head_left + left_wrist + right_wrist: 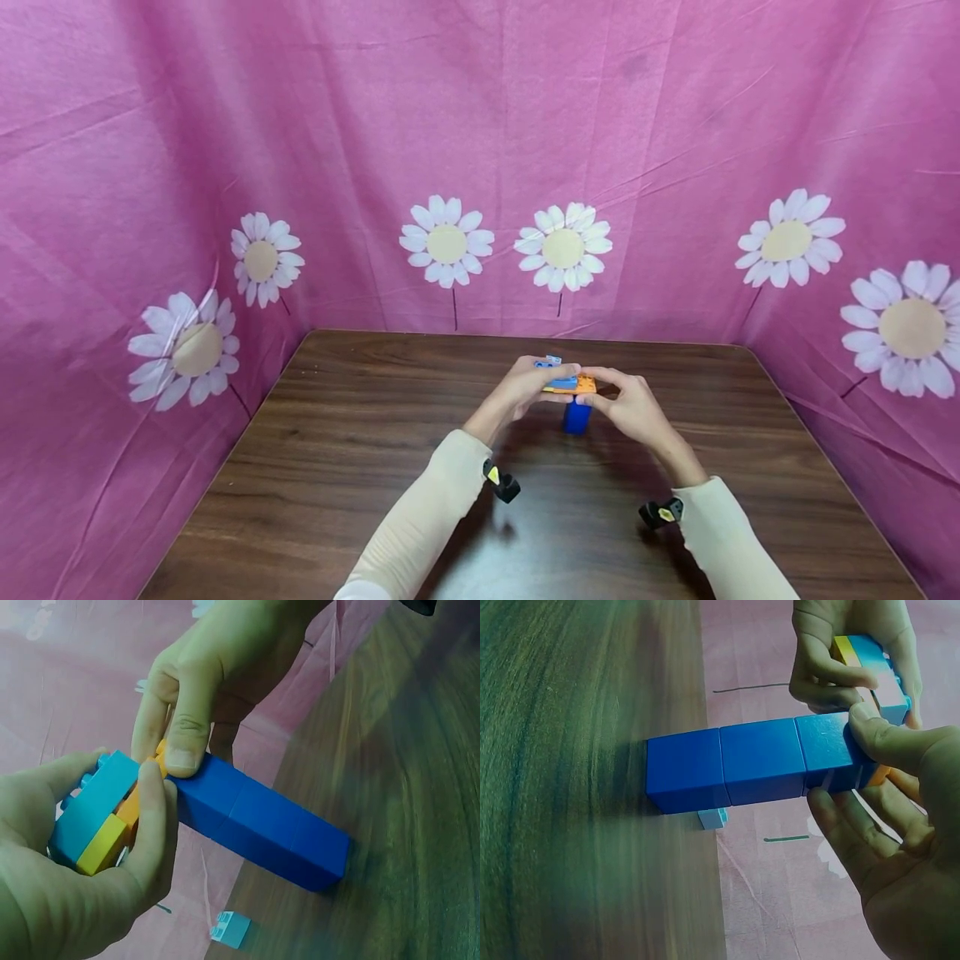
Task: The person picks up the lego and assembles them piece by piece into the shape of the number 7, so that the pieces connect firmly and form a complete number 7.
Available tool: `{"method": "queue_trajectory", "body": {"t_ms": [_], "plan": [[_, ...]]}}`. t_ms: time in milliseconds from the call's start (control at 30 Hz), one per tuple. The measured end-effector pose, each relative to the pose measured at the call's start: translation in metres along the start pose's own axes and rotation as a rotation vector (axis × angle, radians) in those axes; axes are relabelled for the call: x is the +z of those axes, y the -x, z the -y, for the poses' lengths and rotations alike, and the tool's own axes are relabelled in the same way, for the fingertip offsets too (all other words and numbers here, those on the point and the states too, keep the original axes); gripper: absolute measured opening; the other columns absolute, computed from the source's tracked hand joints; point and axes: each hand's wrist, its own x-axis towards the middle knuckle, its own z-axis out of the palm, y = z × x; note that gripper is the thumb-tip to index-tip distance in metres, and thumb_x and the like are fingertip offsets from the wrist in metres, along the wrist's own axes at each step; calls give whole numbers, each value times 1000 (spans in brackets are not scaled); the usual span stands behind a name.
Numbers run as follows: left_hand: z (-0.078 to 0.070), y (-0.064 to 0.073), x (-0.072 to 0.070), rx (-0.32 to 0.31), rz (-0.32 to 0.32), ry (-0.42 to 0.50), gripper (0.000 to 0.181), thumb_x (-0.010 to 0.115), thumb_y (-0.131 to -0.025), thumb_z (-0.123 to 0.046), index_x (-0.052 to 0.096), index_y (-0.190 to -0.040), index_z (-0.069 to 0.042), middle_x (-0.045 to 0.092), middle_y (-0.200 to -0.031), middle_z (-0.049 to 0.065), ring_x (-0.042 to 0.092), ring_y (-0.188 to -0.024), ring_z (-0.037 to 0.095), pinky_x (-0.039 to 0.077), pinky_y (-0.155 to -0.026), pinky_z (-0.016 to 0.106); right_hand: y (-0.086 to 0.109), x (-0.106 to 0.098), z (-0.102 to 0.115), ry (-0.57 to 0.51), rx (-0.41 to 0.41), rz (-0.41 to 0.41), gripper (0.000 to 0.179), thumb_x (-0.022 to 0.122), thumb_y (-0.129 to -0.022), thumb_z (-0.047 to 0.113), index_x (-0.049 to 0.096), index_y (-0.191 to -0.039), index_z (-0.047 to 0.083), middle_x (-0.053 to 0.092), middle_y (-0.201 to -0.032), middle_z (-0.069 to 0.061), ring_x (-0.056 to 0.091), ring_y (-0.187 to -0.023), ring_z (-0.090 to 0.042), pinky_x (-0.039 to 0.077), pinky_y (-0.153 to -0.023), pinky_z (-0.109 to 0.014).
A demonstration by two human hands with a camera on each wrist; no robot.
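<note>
A column of several dark blue toy building blocks (761, 761) stands upright on the table. An orange block (587, 384) sits at its top, and a light blue block (97, 806) and a yellow block (103, 846) join it on the left. My left hand (521, 387) grips these light blue and yellow blocks between thumb and fingers. From the other side my right hand (630, 408) pinches the top of the column, its thumb against the uppermost dark blue block. Fingers of both hands hide most of the orange block.
Another small light blue block (232, 930) lies on the table near its far edge, behind the column. The brown wooden table (360, 467) is bordered by a pink curtain (360, 150) with daisies at the back and sides.
</note>
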Motion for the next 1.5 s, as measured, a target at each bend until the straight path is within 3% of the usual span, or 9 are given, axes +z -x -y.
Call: {"method": "queue_trajectory", "body": {"t_ms": [133,233,433,567,700,1500], "plan": [[1,-1,1,9,-22,13,36,79,-83,-30,70,-102,0,71,-97,14,73,-79,19,59,-80,34,-1,0,0,0,-4,1,43,75,-87,25,65,-128,14,70,-122,-9,68,-97,-24,59,-78,-32],[2,-1,1,8,-30,17,36,79,-83,-30,70,-101,0,71,-97,14,73,-79,18,59,-78,32,-1,-1,1,-12,-1,7,44,75,-87,24,65,-128,14,69,-123,-10,68,-99,-25,59,-79,-37],[1,-1,1,10,-35,-6,36,78,-84,-31,71,-101,0,72,-97,13,72,-78,17,56,-89,40,-1,-2,2,-10,5,11,44,75,-87,25,65,-128,15,68,-124,-10,68,-102,-26,59,-81,-41],[2,-2,1,9,-47,-7,38,78,-84,-32,70,-102,1,71,-95,13,72,-77,17,59,-83,36,-1,-2,2,-11,7,14,44,75,-86,24,65,-128,15,68,-125,-10,68,-103,-27,59,-81,-43],[4,-3,0,8,-53,-3,40,78,-83,-32,69,-102,2,70,-95,14,72,-76,18,60,-75,31,-1,-1,2,-18,4,12,43,76,-86,22,65,-128,14,68,-125,-11,67,-103,-28,59,-81,-43],[3,0,0,0,-71,-1,33,78,-84,-30,73,-97,-1,72,-93,13,73,-77,18,60,-77,32,-1,1,1,-14,8,-6,43,77,-85,19,67,-126,14,69,-122,-9,67,-101,-25,59,-79,-37]]}}
